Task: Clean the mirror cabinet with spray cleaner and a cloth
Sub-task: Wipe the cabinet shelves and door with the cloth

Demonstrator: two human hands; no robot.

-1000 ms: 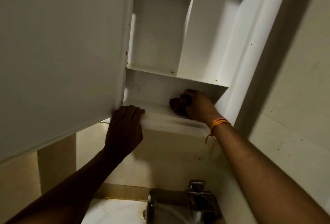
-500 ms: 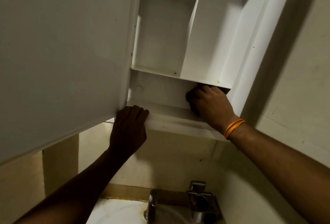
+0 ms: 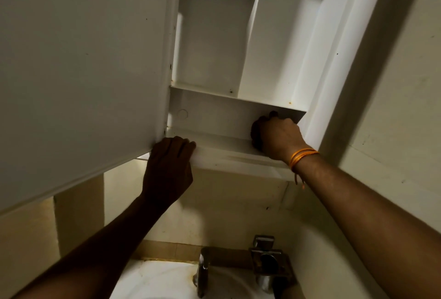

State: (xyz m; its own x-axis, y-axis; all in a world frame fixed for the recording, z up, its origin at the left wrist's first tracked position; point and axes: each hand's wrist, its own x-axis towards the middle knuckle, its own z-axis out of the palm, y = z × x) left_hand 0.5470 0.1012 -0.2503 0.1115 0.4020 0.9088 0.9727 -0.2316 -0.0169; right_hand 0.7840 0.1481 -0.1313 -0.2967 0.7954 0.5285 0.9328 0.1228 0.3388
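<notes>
The white mirror cabinet (image 3: 210, 36) hangs open above me, its door (image 3: 83, 72) swung out to the left. My right hand (image 3: 280, 137), with an orange thread at the wrist, is inside the lowest compartment at its right end. It is closed on a dark cloth (image 3: 255, 135), pressed against the shelf floor; only a dark edge of the cloth shows. My left hand (image 3: 168, 167) grips the front lip of the cabinet's bottom shelf (image 3: 226, 155), just under the door's lower corner. No spray bottle is visible.
A white sink (image 3: 157, 279) sits below with a metal tap (image 3: 202, 272) and a second metal fitting (image 3: 267, 263) on the wall. The beige wall (image 3: 393, 84) runs close on the right. The upper shelves hold nothing.
My right hand has slid the cloth from the middle of the bottom compartment to its right end. My left hand has stayed on the shelf lip.
</notes>
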